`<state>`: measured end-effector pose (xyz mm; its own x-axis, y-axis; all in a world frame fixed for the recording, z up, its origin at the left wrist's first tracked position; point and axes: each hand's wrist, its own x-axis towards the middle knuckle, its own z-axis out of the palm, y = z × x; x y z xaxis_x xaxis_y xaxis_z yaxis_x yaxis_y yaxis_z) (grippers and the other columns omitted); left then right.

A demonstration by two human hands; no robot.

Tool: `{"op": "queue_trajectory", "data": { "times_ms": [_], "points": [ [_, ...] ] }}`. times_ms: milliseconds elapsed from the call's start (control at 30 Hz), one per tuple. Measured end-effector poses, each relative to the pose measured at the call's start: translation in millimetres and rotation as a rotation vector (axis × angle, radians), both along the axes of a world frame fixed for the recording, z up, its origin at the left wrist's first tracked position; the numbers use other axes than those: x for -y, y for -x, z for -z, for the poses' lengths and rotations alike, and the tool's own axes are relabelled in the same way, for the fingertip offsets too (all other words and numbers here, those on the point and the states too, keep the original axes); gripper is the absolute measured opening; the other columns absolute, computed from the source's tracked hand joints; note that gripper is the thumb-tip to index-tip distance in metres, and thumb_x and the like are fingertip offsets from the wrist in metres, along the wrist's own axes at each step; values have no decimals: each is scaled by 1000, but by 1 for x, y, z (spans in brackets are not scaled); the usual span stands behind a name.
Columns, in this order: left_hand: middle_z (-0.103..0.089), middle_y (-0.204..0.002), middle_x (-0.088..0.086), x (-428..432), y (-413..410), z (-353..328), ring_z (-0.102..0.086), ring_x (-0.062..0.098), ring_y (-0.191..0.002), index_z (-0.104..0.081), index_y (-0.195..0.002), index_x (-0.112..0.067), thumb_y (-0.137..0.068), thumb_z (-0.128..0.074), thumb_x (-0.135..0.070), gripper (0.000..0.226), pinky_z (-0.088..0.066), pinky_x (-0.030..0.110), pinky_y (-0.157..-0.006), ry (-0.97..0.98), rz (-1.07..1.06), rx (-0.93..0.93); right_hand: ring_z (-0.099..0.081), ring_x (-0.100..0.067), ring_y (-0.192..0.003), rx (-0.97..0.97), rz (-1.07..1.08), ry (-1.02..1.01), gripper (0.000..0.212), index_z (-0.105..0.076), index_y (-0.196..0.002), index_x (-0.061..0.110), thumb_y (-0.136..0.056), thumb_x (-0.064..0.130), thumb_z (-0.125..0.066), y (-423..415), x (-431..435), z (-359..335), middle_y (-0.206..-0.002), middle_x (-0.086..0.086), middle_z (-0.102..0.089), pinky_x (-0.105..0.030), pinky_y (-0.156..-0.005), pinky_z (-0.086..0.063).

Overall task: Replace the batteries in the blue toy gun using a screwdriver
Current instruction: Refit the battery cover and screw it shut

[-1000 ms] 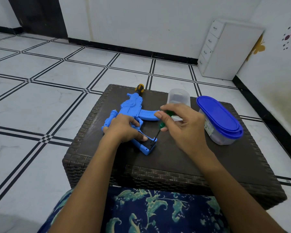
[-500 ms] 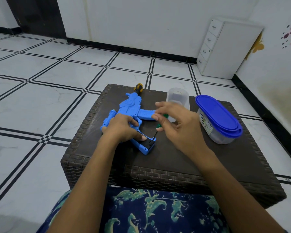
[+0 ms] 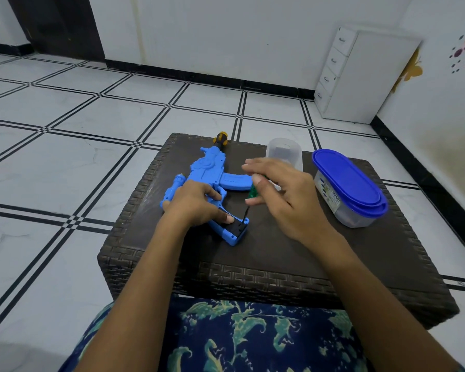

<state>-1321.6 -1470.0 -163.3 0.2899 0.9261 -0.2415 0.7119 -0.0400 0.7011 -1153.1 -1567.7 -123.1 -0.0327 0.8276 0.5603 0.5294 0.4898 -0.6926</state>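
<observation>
The blue toy gun (image 3: 208,167) lies on its side on the dark wicker table (image 3: 293,253). My left hand (image 3: 195,204) grips it around the trigger and handle, thumb pressed beside the black battery cover (image 3: 235,229) at the handle's end. My right hand (image 3: 285,200) pinches the green handle of a small screwdriver (image 3: 253,193) between thumb and fingers, index finger stretched out. The thin shaft slants down and its tip sits on the black cover.
A second screwdriver with a yellow and black handle (image 3: 220,137) lies behind the gun's muzzle. A clear plastic cup (image 3: 283,151) and a blue-lidded container (image 3: 349,183) stand at the right. A white drawer unit (image 3: 365,76) is by the far wall.
My right hand's fingers have shifted round the green handle and spread wider, with the tip staying on the cover. My left hand keeps its hold on the gun.
</observation>
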Motion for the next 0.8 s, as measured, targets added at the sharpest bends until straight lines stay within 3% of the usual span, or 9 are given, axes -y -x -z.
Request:
{"op": "queue_trajectory", "data": {
  "times_ms": [67,233,367,467,567,733,800],
  "points": [
    [-50,-93,-12,0,0,0,-56,23,-106,-62,-84,-40,-42,-93,-48,53,-41,51,-101,-3,1,-5,-66,-16,-106,-12,-44,13,28,-65,-121,0,-98,-2,-49,1,1,-2,-122,-12,-62,-26,-68,-62],
    [-49,-93,-13,-1,0,1,-56,22,-106,-63,-90,-39,-45,-93,-46,54,-41,50,-101,-8,4,-9,-70,-18,-74,-56,79,-56,19,-70,-106,0,-88,4,-71,2,0,-5,-93,-12,-68,-21,-57,-59],
    [-51,-98,-8,-1,0,1,-56,22,-106,-63,-90,-39,-45,-93,-46,55,-42,50,-100,-7,4,-6,-72,-16,-82,-125,53,7,15,-67,-103,1,-88,3,-70,3,2,-3,-95,-8,-65,-23,-60,-60],
    [-51,-100,-8,0,-1,0,-55,22,-106,-63,-90,-39,-45,-94,-45,54,-43,49,-99,-2,1,0,-74,-16,-75,-149,-3,110,27,-65,-114,7,-91,-6,-60,5,2,-2,-103,-3,-66,-30,-68,-62],
    [-50,-96,-10,1,0,0,-56,22,-106,-62,-88,-39,-45,-94,-45,54,-42,50,-100,-2,4,-4,-72,-17,-68,-167,-13,152,35,-65,-117,11,-92,-10,-52,4,2,-3,-107,-10,-68,-32,-72,-62],
    [-49,-89,-13,3,-1,-3,-58,23,-103,-60,-75,-40,-29,-86,-53,55,-43,52,-99,23,-7,-4,-72,-19,-85,-233,-39,171,31,-64,-114,13,-94,-9,-53,5,1,-4,-107,-16,-66,-32,-70,-62],
    [-49,-87,-13,2,-1,-3,-58,24,-102,-60,-75,-40,-27,-85,-54,56,-43,53,-99,23,-6,2,-72,-18,-82,-262,-33,177,29,-66,-110,13,-91,-8,-60,6,1,-6,-101,-12,-67,-31,-67,-62]
  ]
}}
